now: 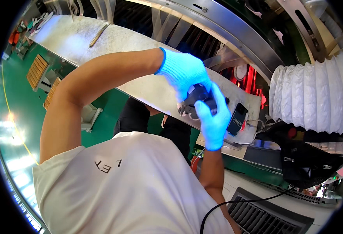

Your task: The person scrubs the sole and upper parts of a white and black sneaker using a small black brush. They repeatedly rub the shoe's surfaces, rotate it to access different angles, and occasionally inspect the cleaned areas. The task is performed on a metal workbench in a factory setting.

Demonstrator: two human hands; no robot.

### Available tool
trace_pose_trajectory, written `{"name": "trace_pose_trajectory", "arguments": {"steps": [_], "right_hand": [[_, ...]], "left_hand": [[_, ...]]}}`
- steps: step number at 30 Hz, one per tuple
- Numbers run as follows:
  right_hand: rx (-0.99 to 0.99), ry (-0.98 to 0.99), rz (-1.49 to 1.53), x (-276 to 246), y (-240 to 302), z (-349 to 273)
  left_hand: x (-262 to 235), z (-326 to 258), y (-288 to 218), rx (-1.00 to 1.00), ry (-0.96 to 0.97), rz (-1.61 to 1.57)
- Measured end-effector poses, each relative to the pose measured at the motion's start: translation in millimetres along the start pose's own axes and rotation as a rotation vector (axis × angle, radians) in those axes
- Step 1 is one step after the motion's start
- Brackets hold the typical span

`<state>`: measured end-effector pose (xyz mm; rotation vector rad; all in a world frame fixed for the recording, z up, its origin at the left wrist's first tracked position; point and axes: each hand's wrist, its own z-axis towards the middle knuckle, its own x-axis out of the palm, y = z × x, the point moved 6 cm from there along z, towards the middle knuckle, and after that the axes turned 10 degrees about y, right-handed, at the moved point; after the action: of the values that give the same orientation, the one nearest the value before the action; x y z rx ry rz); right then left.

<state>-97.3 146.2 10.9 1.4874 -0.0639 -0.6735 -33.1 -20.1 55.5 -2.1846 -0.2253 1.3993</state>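
Both my hands wear pale blue knit gloves and close around a dark shoe (193, 102) with a grey-and-white sole, held above a long grey worktable (140, 50). My left hand (183, 72) grips the shoe from above. My right hand (212, 117) holds it from below and the right side. Most of the shoe is hidden by the gloves.
A small dark handheld device (237, 118) lies on the table just right of my hands. A white ribbed duct (315, 97) runs at the right, and curved metal conveyor rails (233, 27) at the top. A metal rod (98, 36) rests on the table far left. The floor (19, 97) is green.
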Motion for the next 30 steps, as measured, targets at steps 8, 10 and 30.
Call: {"name": "trace_pose_trajectory", "arguments": {"steps": [8,10,30], "right_hand": [[-0.105,-0.374,-0.061,27.5,-6.1,-58.0],[-0.022,-0.429,0.013,21.2,-6.1,-61.4],[-0.080,-0.454,-0.084,68.4,-14.2,-56.6]], "left_hand": [[13.1,-7.9,-24.5,0.272,-0.391,0.283],[24.5,-36.1,-20.5,0.170,-0.771,0.250],[160.5,29.5,50.9,0.026,-0.805,-0.933]]}}
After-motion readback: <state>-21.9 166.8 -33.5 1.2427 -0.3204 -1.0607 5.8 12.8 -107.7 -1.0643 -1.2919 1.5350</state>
